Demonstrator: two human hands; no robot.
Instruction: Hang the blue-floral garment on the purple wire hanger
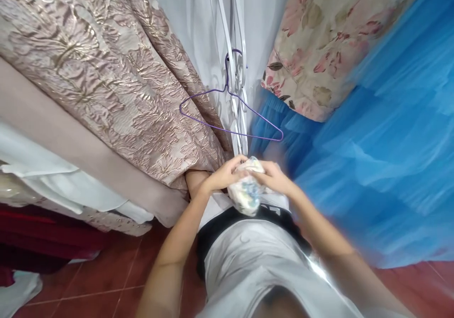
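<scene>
Crumpled cloth (247,196), pale with blue and yellowish patches too blurred to read as a pattern, is before the wearer's waist, between both hands. From the left, dark red fabric (46,233) runs out of frame; beside it, brocade (106,81) with gold-toned leaves is cut off at the top. The left hand (223,175) has its grip closed on the cloth, which partly hides its fingers. Beyond the hands, a purple hanger (227,88) crosses white strips (240,20) whose upper ends are cut off; its support is unclear. The right hand (276,177), slightly blurred, grips the cloth too. Farther right, floral fabric (319,63) and blue fabric (383,167) leave the frame.
</scene>
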